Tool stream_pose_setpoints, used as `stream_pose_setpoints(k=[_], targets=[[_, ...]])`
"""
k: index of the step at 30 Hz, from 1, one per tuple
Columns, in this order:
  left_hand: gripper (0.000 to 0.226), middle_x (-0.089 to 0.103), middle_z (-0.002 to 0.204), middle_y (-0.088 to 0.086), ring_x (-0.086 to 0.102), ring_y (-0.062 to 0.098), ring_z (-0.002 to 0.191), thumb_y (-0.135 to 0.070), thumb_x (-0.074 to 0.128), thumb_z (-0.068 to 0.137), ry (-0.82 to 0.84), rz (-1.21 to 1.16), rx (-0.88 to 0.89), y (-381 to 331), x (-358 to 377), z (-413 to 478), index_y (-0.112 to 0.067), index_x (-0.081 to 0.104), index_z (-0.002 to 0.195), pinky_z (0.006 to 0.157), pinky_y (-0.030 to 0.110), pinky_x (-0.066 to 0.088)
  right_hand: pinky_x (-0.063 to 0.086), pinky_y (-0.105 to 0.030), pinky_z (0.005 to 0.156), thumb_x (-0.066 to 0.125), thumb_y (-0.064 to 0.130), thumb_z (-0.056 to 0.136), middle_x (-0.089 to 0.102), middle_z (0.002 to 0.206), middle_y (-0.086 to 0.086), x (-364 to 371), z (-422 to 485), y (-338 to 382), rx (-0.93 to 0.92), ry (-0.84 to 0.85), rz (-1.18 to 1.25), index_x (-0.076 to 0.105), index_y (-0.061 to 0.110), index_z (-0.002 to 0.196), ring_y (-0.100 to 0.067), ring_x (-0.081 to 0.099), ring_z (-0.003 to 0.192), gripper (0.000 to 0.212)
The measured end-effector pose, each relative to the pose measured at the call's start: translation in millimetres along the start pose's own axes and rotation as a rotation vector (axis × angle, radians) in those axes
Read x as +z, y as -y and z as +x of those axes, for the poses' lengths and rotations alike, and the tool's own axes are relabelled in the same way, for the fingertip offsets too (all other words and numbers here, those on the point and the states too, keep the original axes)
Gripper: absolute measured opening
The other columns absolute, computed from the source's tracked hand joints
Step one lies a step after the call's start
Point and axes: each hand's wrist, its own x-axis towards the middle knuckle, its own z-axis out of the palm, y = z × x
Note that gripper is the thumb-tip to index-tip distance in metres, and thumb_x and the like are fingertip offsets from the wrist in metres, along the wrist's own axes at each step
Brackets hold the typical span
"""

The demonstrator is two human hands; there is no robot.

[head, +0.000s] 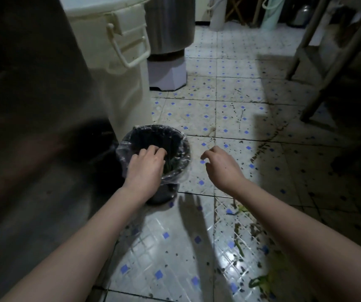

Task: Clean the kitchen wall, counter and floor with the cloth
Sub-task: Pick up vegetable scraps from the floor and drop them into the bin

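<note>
Floor stage, seemingly binning scraps, centre frame.
Left hand (146, 165) curled over lined bin (153, 127), contents indiscernible; right hand (221, 165) loosely curled, empty. Cloth out of view; next: fetching it for spattered floor (236, 233), lower right.

We count two hands, the left hand (146, 165) and the right hand (221, 164). There is one small black bin (176, 138), with one clear plastic liner (120, 154) folded over its rim. Behind it stands one large cream tub (118, 88), which has one hinged handle (131, 51). We see one steel drum (170, 25) and one pale stand (168, 73) under it. At the back there are two tall slim containers, a white container (217, 16) and a pale green container (270, 17), and one metal pot (301, 14). On the right we make out two wooden legs (327, 83), though the dark there may hide more. On the floor (229, 118) we count three clumps of green scraps (259, 282).
</note>
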Motion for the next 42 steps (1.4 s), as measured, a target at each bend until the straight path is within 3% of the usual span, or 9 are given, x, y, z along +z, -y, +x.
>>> stream_pose_setpoints(k=[10,20,26,30,34,42], targets=[[0.028,0.053,0.122,0.003,0.052,0.026,0.106,-0.027,0.040,0.099,0.033,-0.027,0.217,-86.1,25.7,17.0,-0.019,0.049,0.124,0.083,0.039,0.040,0.043,-0.037,0.088,0.043,0.000,0.090,0.052,0.124,-0.009,-11.5,-50.0,-73.1,0.131,0.029,-0.066,0.054,0.016,0.125,-0.031,0.052,0.109,0.040],[0.029,0.051,0.124,0.005,0.050,0.025,0.111,-0.017,0.047,0.097,0.263,0.009,0.337,-137.9,84.8,6.8,-0.018,0.043,0.125,0.089,0.037,0.040,0.041,-0.035,0.085,0.046,-0.005,0.087,0.054,0.122,-0.009,10.1,-85.1,-127.9,0.237,0.118,-0.099,0.054,0.015,0.124,-0.028,0.052,0.110,0.042],[0.036,0.052,0.121,0.005,0.051,0.025,0.109,-0.013,0.053,0.093,0.356,0.035,0.354,-152.4,125.7,1.7,-0.016,0.041,0.126,0.087,0.035,0.040,0.042,-0.031,0.075,0.046,-0.010,0.084,0.054,0.107,-0.008,33.6,-89.8,-156.9,0.309,0.135,-0.053,0.058,0.008,0.107,-0.026,0.053,0.096,0.032],[0.035,0.052,0.121,0.006,0.051,0.026,0.109,-0.014,0.054,0.093,0.409,0.017,0.343,-165.6,148.1,3.5,-0.016,0.040,0.125,0.086,0.036,0.041,0.042,-0.029,0.075,0.051,-0.009,0.084,0.052,0.109,-0.006,45.1,-89.5,-174.5,0.399,0.115,0.045,0.058,0.010,0.105,-0.018,0.048,0.089,0.029],[0.033,0.054,0.123,0.010,0.052,0.029,0.111,-0.025,0.043,0.098,0.468,-0.031,0.321,-179.9,167.6,6.6,-0.013,0.038,0.129,0.089,0.039,0.041,0.049,-0.041,0.085,0.054,0.004,0.085,0.054,0.109,-0.005,55.9,-92.2,-185.7,0.434,0.174,0.076,0.058,0.016,0.104,-0.025,0.053,0.097,0.023],[0.052,0.050,0.128,0.014,0.051,0.033,0.115,-0.040,0.048,0.094,0.499,-0.023,0.327,-202.6,205.0,8.8,-0.013,0.031,0.135,0.094,0.045,0.039,0.045,-0.034,0.088,0.046,0.006,0.088,0.054,0.112,-0.005,67.8,-104.1,-209.6,0.439,0.246,0.063,0.059,0.017,0.100,-0.025,0.052,0.103,0.021]])
